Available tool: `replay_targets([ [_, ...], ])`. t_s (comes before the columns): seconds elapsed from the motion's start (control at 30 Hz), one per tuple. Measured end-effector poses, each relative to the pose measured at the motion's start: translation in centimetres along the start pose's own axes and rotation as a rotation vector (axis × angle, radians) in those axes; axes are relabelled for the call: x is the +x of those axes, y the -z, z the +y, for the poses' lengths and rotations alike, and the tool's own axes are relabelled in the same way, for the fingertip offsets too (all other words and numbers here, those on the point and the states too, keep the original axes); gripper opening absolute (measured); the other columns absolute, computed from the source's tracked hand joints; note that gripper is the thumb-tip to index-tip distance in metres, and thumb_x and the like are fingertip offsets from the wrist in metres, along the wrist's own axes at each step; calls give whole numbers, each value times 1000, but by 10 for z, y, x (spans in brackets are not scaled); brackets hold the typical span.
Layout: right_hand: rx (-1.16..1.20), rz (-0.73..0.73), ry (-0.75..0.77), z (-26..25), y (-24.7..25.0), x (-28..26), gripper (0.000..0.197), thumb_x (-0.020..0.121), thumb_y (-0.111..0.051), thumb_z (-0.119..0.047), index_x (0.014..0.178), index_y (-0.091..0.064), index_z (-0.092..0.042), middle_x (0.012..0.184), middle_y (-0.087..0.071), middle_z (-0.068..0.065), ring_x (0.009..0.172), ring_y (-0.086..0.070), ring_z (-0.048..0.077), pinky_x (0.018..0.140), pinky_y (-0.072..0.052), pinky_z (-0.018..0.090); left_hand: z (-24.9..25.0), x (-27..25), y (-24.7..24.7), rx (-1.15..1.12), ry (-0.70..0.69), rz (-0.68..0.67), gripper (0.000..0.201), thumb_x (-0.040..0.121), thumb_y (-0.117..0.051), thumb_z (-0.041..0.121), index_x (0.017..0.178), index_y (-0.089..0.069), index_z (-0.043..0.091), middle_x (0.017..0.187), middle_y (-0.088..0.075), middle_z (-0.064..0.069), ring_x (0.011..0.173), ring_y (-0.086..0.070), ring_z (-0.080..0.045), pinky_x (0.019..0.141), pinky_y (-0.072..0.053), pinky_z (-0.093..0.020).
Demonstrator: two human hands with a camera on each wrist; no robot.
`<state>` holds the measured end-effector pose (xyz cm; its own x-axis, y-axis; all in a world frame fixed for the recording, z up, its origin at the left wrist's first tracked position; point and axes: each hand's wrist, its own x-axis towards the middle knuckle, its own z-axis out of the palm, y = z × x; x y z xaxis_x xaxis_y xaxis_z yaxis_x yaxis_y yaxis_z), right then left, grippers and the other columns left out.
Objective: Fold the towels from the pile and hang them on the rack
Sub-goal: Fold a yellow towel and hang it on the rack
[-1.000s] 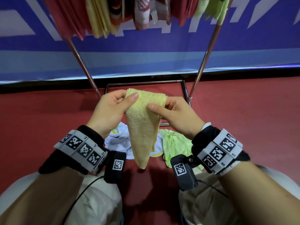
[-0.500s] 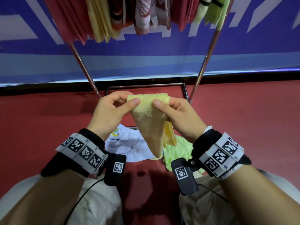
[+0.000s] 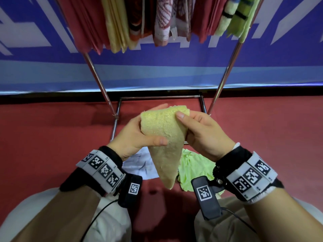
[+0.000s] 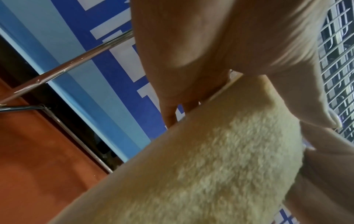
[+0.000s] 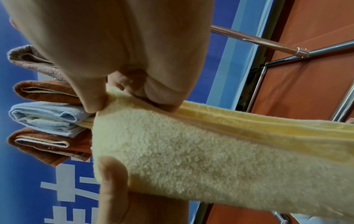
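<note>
Holding the yellow towel (image 3: pixel 163 135) in mid-air in front of me, I grip it with both hands. My left hand (image 3: pixel 134 137) clasps its left edge, thumb pressed across the front face and fingers behind. My right hand (image 3: pixel 204 135) pinches the upper right corner, thumb on the front and fingers curled behind. The towel is folded into a narrow strip that tapers downward. It hangs free above a pale blue towel (image 3: pixel 138 163) and a green towel (image 3: pixel 194 166), which lie just beside each other on the red surface (image 3: pixel 43 145). The chrome rack (image 3: pixel 97 79) stands beyond, its upper part carrying hung towels (image 3: pixel 157 20) in red, yellow, patterned and green. A blue banner (image 3: pixel 157 74) runs behind.
</note>
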<state>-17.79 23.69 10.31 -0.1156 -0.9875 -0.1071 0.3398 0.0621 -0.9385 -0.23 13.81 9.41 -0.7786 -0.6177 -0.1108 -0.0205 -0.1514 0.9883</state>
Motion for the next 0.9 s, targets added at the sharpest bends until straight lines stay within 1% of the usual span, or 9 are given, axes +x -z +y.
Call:
replay_targets([
  [0.1, 28, -32, -25, -3, -1, -2, 30, 95, -55, -30, 82, -73, -11, 80, -66, 14, 76, -61, 25, 74, -50, 37, -4, -1, -7, 12, 26, 61, 60, 62, -88, 1, 116, -66, 14, 109, -76, -5, 105, -71, -17, 83, -56, -26],
  [0.2, 19, -10, -36, -5, -2, -1, 42, 94, -55, -34, 99, -65, 7, 91, -61, 22, 86, -57, 31, 76, -50, 39, -4, 1, -9, 28, 26, 86, 54, 65, -81, 7, 117, -67, 11, 110, -76, -8, 105, -71, -17, 82, -56, -25],
  [0.3, 25, -11, -69, -7, 0, -3, 36, 93, -54, -34, 87, -71, -2, 85, -65, 18, 81, -63, 28, 77, -53, 39, -4, 3, -11, 56, 44, 94, 54, 67, -82, 9, 118, -67, 9, 110, -76, -7, 105, -72, -18, 82, -57, -25],
  [0.37, 30, -1, -86, -7, 3, -3, 38, 92, -57, -36, 91, -72, -1, 88, -68, 18, 84, -66, 30, 80, -54, 42, -4, 3, -11, 67, 56, 104, 52, 66, -82, 12, 116, -68, 10, 108, -76, -5, 103, -72, -16, 81, -57, -24],
  [0.5, -99, 66, -70, -9, 0, -2, 90, 81, -72, -63, 104, -53, 23, 93, -54, 26, 86, -51, 40, 78, -39, 54, -1, 2, -10, 157, 92, 91, 47, 68, -84, 24, 112, -71, 14, 107, -77, -1, 103, -72, -14, 90, -57, -30],
  [0.63, -255, 186, 3, -6, 4, -2, 65, 95, -52, -56, 96, -75, 5, 95, -65, 41, 85, -68, 47, 89, -56, 54, -2, 1, -11, 243, 124, 92, 34, 74, -85, 22, 105, -73, 19, 101, -78, 2, 99, -73, -12, 95, -57, -37],
  [0.7, -314, 245, 28, -6, 5, -3, 66, 101, -50, -52, 93, -73, 9, 90, -66, 40, 84, -68, 52, 83, -59, 57, -1, 0, -11, 278, 124, 95, 33, 76, -86, 23, 106, -74, 17, 100, -78, 2, 98, -73, -11, 93, -57, -35],
  [0.8, -453, 369, 101, -5, 6, -2, 54, 104, -51, -40, 73, -73, -2, 68, -70, 18, 62, -69, 29, 62, -59, 43, 3, -1, -9, 258, 129, 148, 29, 76, -85, 22, 102, -76, 14, 96, -79, 3, 93, -74, -9, 83, -58, -26],
  [0.9, -417, 288, 71, 3, 8, -1, 48, 105, -42, -45, 97, -77, -12, 88, -78, 2, 84, -74, 13, 74, -58, 29, 9, -3, -6, 186, 140, 182, 21, 78, -84, 18, 97, -76, 11, 92, -79, 1, 88, -75, -10, 72, -56, -21],
])
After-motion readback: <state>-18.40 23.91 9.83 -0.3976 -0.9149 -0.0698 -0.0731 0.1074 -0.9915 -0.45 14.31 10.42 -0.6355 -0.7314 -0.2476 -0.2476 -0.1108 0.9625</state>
